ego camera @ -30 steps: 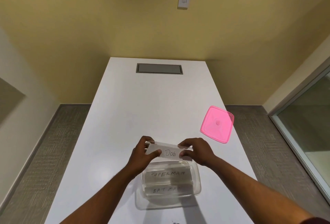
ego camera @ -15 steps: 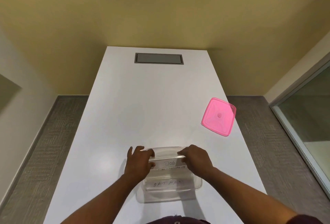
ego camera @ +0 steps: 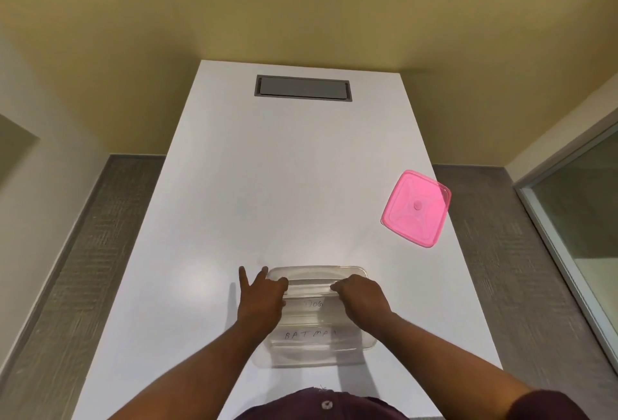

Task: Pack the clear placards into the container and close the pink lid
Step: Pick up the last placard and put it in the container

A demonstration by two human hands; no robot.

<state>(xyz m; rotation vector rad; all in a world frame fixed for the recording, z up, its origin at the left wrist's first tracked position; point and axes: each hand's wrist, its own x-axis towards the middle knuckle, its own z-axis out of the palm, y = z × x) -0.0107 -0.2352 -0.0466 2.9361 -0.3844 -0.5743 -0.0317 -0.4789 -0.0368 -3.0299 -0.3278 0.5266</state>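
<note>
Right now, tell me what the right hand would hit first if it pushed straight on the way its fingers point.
The right hand points left along the placard marked DOG; it would probably meet the left hand at the other end, inside the container. Depth is hard to judge.

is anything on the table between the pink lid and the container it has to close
Nothing visible does. The pink lid lies at the table's right edge, and only bare tabletop separates it from the container. Both the left hand and right hand are over the container's opening, on the DOG placard.
</note>
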